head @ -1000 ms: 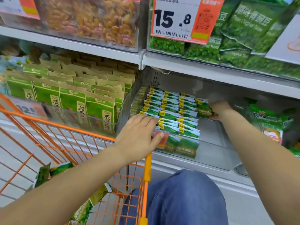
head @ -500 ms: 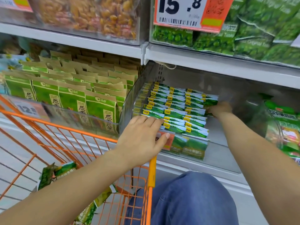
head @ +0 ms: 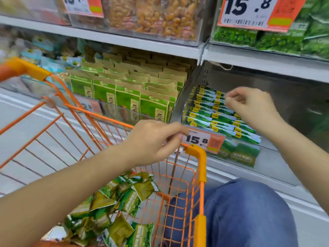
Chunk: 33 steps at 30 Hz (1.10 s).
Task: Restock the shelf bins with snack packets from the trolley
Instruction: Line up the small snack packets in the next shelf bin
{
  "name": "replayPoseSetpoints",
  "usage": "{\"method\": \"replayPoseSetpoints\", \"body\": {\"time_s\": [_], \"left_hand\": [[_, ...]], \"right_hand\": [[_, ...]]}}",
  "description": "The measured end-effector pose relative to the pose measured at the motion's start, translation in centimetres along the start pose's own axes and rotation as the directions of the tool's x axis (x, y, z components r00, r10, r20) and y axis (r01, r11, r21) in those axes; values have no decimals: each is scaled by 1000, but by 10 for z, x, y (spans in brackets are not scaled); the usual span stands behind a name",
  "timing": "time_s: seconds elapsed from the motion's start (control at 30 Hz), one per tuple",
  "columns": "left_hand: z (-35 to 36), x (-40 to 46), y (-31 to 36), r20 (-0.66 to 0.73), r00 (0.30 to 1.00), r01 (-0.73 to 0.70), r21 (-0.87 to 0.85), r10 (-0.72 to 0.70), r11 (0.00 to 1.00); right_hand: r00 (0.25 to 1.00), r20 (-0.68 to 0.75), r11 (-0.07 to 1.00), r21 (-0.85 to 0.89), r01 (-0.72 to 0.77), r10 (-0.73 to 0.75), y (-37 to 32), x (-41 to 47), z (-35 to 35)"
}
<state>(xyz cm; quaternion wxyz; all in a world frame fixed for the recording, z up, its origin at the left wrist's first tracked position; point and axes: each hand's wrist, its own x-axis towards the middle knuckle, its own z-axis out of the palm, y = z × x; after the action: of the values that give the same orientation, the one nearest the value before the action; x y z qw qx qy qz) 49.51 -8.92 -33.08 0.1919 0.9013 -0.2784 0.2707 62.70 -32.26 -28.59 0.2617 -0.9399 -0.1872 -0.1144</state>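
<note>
Left hand hovers above the trolley rim, fingers loosely curled, holding nothing. Right hand, also empty and loosely curled, hangs above the shelf bin's stacked packets. Loose snack packets lie inside the trolley.

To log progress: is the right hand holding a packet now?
No, the right hand hangs with loosely curled fingers above the packet rows, holding nothing.

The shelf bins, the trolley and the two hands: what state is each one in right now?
Clear bin: partly filled, green packets rowed on its left, right side bare.
Neighbouring bin: packed with upright green-and-tan bags.
Orange trolley: loose green snack packets heaped inside.
Left hand: fingers curled by the bin's front edge, no packet held.
Right hand: loosely curled, empty, over the rows.
</note>
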Motion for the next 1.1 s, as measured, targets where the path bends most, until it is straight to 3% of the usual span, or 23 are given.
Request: {"method": "replayPoseSetpoints", "body": {"time_s": [0.1, 0.17, 0.2, 0.23, 0.3, 0.37, 0.47, 0.57, 0.63, 0.7, 0.8, 0.93, 1.03, 1.1], "left_hand": [[-26, -42, -18, 137, 987, 67, 105, -81, 992], [-37, -65, -30, 377, 893, 179, 204, -246, 963], [-38, -76, -40, 531, 770, 223, 297, -354, 929], [-39, -86, -49, 655, 604, 237, 395, -453, 888], [-36, -104, -65, 781, 275, 227, 513, -560, 828], [-28, -120, -82, 799, 94, 220, 565, -594, 795], [-11, -136, -97, 782, 24, 362, 574, -623, 735], [3, -144, -93, 769, -54, 433, 592, -637, 679], [9, -147, -88, 756, -26, 455, 592, -654, 666], [9, -143, -84, 748, 73, 469, 558, -660, 685], [-5, -126, -82, 795, 141, 620, 394, -590, 678], [-38, -105, -82, 877, 171, 841, 108, -449, 531], [-60, -91, -76, 871, 299, 889, -106, -390, 445], [-70, -81, -67, 826, 405, 886, -249, -391, 392]], "right_hand": [[959, 132, 960, 160, 229, -251, -61, -51, 17], [867, 272, 905, 206, 372, -418, -94, -78, 31], [799, 358, 875, 198, 441, -484, -107, -86, 39], [727, 445, 848, 175, 501, -522, -118, -91, 49], [639, 564, 812, 102, 575, -523, -129, -96, 73], [621, 597, 793, 40, 608, -507, -130, -100, 92], [565, 681, 744, -43, 667, -467, -121, -108, 109], [525, 725, 760, -3, 650, -446, -116, -110, 110], [549, 710, 781, 3, 625, -441, -114, -108, 111], [577, 696, 803, -2, 596, -426, -114, -106, 112], [623, 652, 818, -7, 575, -432, -114, -106, 112], [740, 555, 882, -26, 471, -379, -111, -104, 113], [806, 478, 926, 43, 374, -348, -115, -103, 108], [826, 453, 942, 181, 283, -335, -118, -103, 103]]}}
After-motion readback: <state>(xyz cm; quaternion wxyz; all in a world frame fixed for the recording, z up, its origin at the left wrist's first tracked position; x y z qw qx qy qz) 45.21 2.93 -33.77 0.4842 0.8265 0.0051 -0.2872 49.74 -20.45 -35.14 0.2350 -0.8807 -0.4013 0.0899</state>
